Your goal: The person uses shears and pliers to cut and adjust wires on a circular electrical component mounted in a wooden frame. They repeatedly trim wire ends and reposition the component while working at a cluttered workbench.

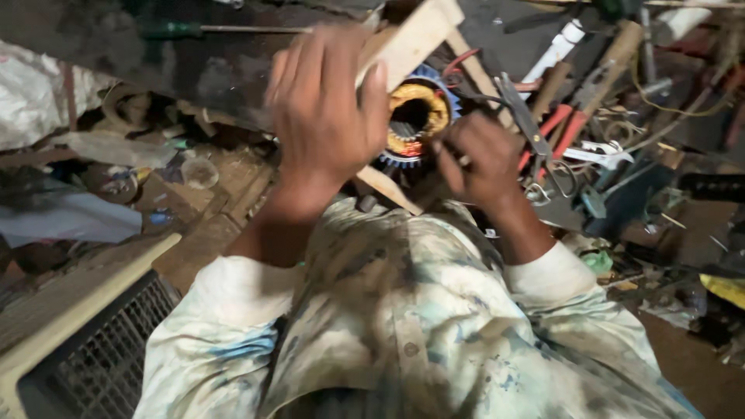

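My left hand (322,116) is closed around a pale wooden block (411,39), holding it above a round motor stator (419,116) with copper windings and a blue rim. My right hand (481,159) sits just right of the stator, fingers pinched on a small thin object at the stator's edge; what it is cannot be made out. Both forearms come out of rolled, paint-stained pale sleeves. A wooden strip (388,188) lies under the stator.
Red-handled pliers (559,124), scissors (535,132), a white tube (559,46) and several other tools clutter the right side. A green-handled screwdriver (178,29) lies at top left. A cream grille casing (85,349) sits at bottom left, plastic bags (31,93) at far left.
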